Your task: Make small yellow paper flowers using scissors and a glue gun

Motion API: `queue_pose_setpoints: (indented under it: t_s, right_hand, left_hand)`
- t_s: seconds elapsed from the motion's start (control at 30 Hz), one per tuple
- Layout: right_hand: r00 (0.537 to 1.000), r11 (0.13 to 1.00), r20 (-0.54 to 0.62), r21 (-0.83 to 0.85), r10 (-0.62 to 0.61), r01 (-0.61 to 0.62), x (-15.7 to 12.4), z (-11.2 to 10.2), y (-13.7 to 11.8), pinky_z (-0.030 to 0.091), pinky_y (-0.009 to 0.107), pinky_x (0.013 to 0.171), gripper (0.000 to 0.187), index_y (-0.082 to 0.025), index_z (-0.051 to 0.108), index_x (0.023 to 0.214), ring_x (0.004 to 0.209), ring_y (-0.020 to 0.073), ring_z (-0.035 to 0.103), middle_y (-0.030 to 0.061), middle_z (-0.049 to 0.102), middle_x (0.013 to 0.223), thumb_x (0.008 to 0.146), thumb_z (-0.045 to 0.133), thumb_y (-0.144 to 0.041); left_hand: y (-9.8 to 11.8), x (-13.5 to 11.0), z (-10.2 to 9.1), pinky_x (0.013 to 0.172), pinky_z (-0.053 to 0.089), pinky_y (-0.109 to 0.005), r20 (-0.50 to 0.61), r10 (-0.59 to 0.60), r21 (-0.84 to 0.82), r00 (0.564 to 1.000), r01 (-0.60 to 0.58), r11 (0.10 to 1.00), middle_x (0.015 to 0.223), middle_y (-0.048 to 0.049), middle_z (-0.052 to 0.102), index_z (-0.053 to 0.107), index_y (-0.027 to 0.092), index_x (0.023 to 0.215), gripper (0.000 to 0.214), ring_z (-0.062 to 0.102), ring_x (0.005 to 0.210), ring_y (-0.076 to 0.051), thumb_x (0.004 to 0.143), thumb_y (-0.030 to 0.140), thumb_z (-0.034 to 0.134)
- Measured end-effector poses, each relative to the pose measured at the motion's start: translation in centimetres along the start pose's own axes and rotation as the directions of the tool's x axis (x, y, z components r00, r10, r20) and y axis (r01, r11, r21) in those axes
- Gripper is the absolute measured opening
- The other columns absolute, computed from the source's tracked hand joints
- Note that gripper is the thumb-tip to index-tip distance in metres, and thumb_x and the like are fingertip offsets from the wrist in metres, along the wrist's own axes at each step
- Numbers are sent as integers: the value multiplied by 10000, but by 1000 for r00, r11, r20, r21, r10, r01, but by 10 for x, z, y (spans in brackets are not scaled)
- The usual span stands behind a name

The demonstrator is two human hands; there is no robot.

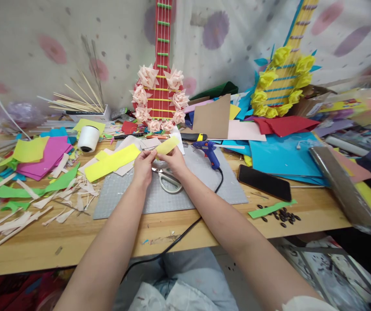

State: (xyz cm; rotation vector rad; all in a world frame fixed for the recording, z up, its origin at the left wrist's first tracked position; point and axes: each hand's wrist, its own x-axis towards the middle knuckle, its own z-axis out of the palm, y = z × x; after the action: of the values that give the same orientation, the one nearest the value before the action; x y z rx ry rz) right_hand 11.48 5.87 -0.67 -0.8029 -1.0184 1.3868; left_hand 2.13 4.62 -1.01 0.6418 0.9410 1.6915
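My left hand (144, 166) and my right hand (174, 162) meet over the cutting mat (120, 196), fingers pinched together. Between them they hold a short yellow paper strip (168, 145), which points up and to the right. A longer yellow paper strip (112, 162) lies just left of my left hand; whether the fingers touch it I cannot tell. Scissors (169, 183) with pale handles rest on the mat beneath my wrists, their blades partly hidden. A blue glue gun (208, 153) with a glue stick in it lies right of my right hand, its black cord running under my right forearm.
Against the backdrop stand a red paper guitar (163, 101) with pink flowers and a yellow one (280, 82) with yellow flowers. A black phone (264, 183), dark beads (284, 215) and blue sheets (284, 155) lie at right. Paper scraps (20, 222) and a white roll (88, 138) lie left.
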Motion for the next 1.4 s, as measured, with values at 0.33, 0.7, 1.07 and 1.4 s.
queue_pose_setpoints:
  t_s: [0.33,0.7,1.07,1.4]
  right_hand:
    - [995,989,-67,126,80,-71,-4,-2,-7,500,285,729,296,-168,572,796,713,126,604,2,651,780,557,703,-285]
    - [998,989,-12,133,61,-59,-5,0,-5,497,287,739,335,-178,560,805,717,125,600,-7,647,765,536,720,-295]
    - [999,999,-17,-18,32,-32,-5,3,1,480,315,797,404,-189,497,819,770,149,607,-3,643,812,477,706,-143]
    - [997,999,-75,26,31,-29,-3,-4,-3,500,297,706,470,-182,496,819,725,149,600,2,643,780,436,764,-235]
  left_hand:
    - [-1,0,0,635,401,-223,26,-10,56,1000,8,998,590,32,564,508,156,575,310,528,607,-84,473,278,774]
    - [2,-3,2,633,388,-205,85,19,47,996,-23,999,583,54,502,473,162,588,340,500,604,-70,501,304,770]
    - [4,-5,4,603,395,-199,60,-13,34,998,11,999,563,50,517,456,165,555,359,496,560,-64,488,310,777]
    - [4,-7,5,759,439,-257,36,-7,122,999,3,993,747,-30,665,683,147,706,271,586,725,-118,506,312,763]
